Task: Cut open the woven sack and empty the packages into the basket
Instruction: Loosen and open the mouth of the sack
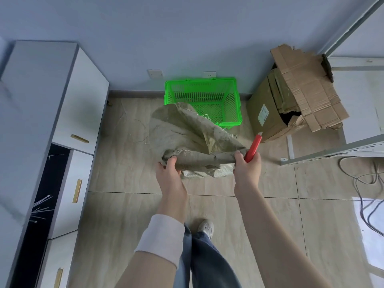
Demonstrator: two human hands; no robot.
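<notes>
A: Where is the woven sack [187, 140]?
B: Lifted, frayed mouth tilted over the green basket [232, 100]; no packages visible. Left hand [168, 169] grips one corner; right hand [247, 167] grips the other plus the red cutter [254, 147].
A: Risk?
B: Exposed blade; packages may miss.
</notes>
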